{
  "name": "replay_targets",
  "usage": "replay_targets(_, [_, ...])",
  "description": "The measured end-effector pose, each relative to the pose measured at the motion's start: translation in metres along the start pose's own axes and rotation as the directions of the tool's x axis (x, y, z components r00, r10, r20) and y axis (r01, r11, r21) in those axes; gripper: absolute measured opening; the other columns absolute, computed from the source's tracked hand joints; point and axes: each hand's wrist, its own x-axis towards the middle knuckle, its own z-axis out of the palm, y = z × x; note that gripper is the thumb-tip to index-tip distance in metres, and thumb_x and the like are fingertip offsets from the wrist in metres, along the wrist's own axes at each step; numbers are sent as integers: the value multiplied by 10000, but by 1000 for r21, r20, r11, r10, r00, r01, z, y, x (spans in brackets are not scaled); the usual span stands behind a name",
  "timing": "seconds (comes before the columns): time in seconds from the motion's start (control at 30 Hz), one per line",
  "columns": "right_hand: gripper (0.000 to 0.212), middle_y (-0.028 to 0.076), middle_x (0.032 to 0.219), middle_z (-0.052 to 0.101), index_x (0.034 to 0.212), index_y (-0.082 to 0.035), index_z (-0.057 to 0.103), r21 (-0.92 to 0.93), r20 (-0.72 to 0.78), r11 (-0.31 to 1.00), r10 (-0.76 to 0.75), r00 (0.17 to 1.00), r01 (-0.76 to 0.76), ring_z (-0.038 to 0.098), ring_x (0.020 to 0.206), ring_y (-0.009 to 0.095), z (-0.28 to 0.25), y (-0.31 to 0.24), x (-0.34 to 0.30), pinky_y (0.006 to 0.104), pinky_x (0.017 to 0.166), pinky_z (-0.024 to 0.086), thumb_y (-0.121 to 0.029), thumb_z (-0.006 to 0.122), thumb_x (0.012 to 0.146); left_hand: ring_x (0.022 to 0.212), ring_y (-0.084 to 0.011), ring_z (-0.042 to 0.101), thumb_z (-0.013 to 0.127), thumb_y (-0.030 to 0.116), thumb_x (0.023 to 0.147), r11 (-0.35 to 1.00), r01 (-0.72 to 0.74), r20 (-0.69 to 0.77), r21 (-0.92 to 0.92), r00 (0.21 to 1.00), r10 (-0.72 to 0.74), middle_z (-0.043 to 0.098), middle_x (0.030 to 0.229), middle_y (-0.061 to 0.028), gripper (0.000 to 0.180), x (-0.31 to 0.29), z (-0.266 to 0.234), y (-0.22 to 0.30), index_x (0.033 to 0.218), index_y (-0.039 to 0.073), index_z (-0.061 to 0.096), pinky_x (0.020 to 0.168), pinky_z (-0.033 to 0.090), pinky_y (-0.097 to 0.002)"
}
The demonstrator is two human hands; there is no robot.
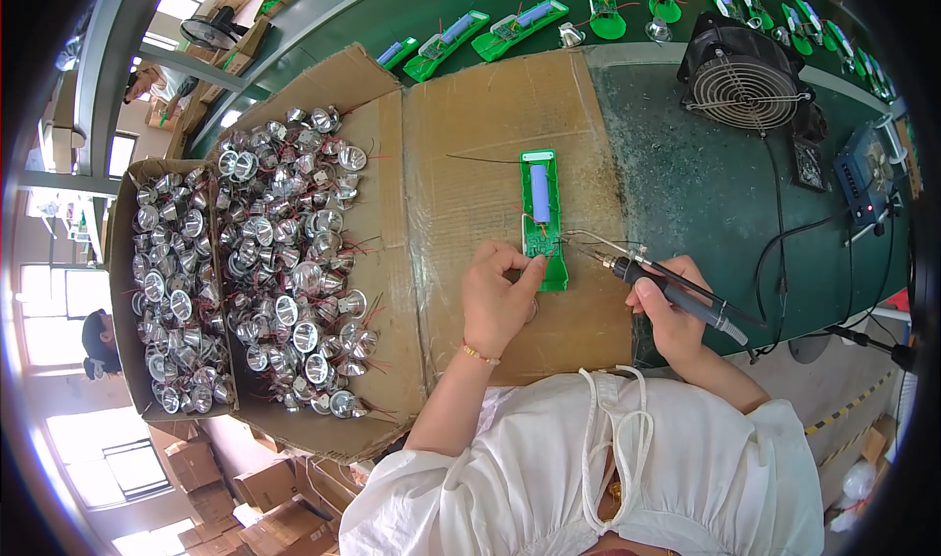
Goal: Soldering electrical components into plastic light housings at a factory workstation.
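A green plastic housing lies upright in front of me on the cardboard, with a lilac cylindrical battery and a small green circuit board inside. My left hand pinches thumb and forefinger together at the board's lower left; whatever they grip is too small or hidden. Beneath that hand, part of a shiny reflector peeks out. My right hand is closed around a soldering iron with a thin metal feed tube along it. Its tip points left, close to the board's right side.
Cardboard boxes of silver reflectors with red wires stand at left. A black fan sits at the far right, near a blue soldering station whose cable crosses the green bench. More green housings line the back.
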Motion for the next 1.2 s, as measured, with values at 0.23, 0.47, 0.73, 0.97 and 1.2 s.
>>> replay_targets(0.23, [137,75,692,594,841,8,497,37,-109,999,33,993,-29,557,575,85,-17,4,6,205,508,441,-78,599,812,597,-174,555,686,110,719,989,-130,-44,65,990,133,561,707,-100,130,0,-2,0,694,4,615,523,422,-275])
replay_targets(0.47, [140,72,648,601,822,-3,492,10,-247,996,86,965,-86,536,534,68,-46,10,19,193,479,417,-86,602,801,513,-270,584,619,189,701,981,27,142,193,988,-56,581,579,-140,156,12,-17,-3,699,33,632,508,463,-319])
replay_targets(0.73, [121,110,639,576,825,-7,445,17,-264,990,139,954,-140,561,549,135,-46,20,24,234,487,452,-29,562,800,596,-342,593,541,193,688,809,-335,-12,483,921,389,598,635,-158,168,222,10,58,633,78,650,574,491,-411])
replay_targets(0.97, [165,103,650,611,845,10,474,43,-312,985,173,934,-168,573,552,109,-43,19,24,232,491,458,-51,614,783,766,-315,614,537,227,750,686,-161,-26,710,967,254,638,785,-139,188,395,30,69,730,95,670,683,500,-385])
replay_targets(1.2, [174,104,658,618,858,11,463,-10,-316,983,170,933,-182,566,543,104,-50,28,23,232,489,459,-57,607,786,857,-286,578,581,326,784,799,-428,-233,423,800,553,580,949,-94,280,378,39,53,937,96,618,714,465,-391])
